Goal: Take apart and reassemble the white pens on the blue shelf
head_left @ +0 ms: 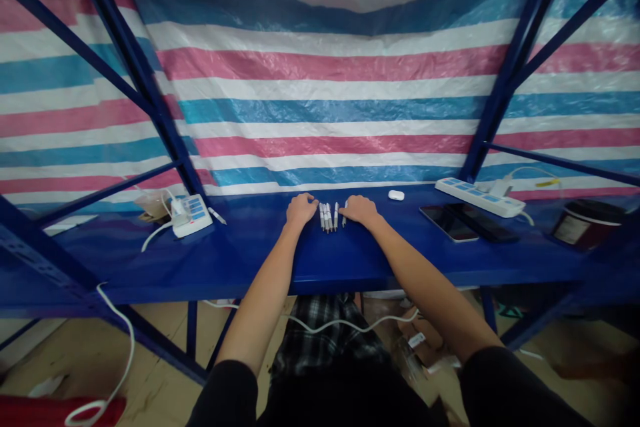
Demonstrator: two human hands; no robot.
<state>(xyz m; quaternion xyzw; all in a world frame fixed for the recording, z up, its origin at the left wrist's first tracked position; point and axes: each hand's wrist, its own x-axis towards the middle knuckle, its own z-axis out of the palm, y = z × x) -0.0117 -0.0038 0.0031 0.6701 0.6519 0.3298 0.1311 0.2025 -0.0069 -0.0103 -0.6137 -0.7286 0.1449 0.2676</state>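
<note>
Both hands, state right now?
Left hand: beside the pens, nothing visibly held; open or closed, can't tell.
Right hand: at the rightmost pen; holding or just touching, can't tell.

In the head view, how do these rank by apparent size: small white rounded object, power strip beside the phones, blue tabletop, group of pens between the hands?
1. Blue tabletop
2. Long power strip
3. Group of pens
4. White rounded object
</note>
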